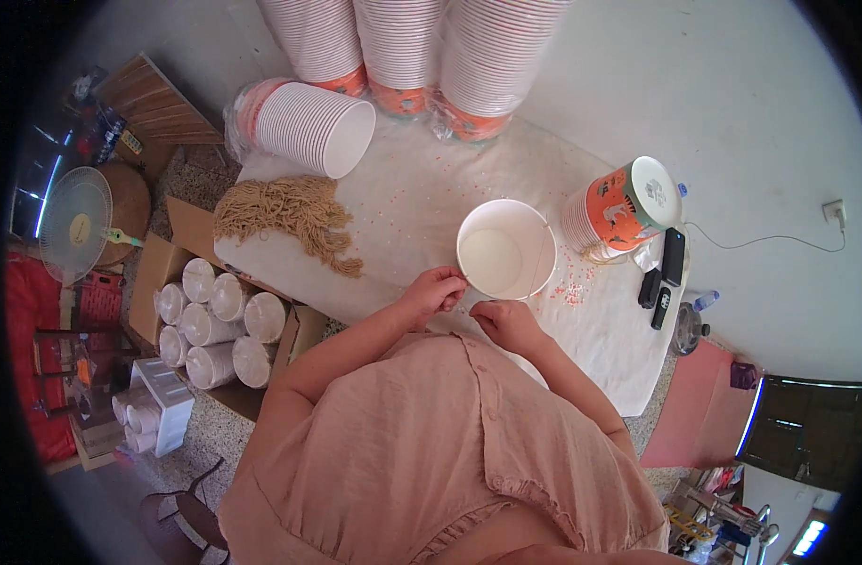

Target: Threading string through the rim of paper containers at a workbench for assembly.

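A white paper bucket [504, 250] stands upright on the white-covered table [412, 198], just in front of me. A thin string handle runs across its right side. My left hand [435, 290] pinches the bucket's near-left rim, fingers closed on it or on the string end; which one I cannot tell. My right hand [506, 320] is loosely curled just below the rim, and whether it holds a string end is unclear. A bundle of tan strings [290, 215] lies to the left on the table.
Stacks of white and orange buckets [403, 47] line the back; one stack [309, 127] lies on its side, another [624, 207] rests at right beside black devices [666, 268]. A cardboard box of buckets [219, 325] sits on the floor at left, near a fan [73, 221].
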Available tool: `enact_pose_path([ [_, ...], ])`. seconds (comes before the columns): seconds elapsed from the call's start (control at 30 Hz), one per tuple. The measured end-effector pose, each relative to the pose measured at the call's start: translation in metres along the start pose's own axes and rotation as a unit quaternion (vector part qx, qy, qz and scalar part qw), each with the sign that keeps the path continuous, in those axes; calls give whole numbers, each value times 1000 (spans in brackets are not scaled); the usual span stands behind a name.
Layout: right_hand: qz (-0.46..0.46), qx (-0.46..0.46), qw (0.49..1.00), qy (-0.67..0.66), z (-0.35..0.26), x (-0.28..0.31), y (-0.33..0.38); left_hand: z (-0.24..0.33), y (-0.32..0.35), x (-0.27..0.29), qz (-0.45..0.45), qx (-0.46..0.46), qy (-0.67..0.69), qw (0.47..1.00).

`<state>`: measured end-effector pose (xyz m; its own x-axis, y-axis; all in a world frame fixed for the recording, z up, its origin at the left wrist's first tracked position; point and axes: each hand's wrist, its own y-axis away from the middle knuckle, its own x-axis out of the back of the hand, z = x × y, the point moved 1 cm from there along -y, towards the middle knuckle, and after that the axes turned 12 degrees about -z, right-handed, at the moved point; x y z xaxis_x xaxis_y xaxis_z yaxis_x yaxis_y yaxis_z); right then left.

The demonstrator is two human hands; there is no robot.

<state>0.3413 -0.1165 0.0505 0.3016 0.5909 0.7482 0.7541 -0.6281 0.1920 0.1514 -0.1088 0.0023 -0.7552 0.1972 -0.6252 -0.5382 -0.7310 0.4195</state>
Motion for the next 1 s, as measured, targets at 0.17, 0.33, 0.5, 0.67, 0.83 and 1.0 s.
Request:
enact_pose_path([
  [0.17,-13,13,998,53,5,-9,-1,6,1,-8,19,4,8,1000],
  [0.33,-15,29,993,111,10,-17,-1,1,2,-5,8,-35,6,999],
  [0.5,25,35,991,128,12,-18,-2,-3,2,-5,29,-45,-14,998],
  [0.67,32,31,993,112,9,-17,-6,-1,1,-7,54,-59,-55,995],
  [0.83,73,32,992,95,10,-17,-7,1,2,-9,62,-88,-117,987],
  [1.0,61,26,993,97,12,-17,-8,1,2,-7,64,-87,-133,985],
])
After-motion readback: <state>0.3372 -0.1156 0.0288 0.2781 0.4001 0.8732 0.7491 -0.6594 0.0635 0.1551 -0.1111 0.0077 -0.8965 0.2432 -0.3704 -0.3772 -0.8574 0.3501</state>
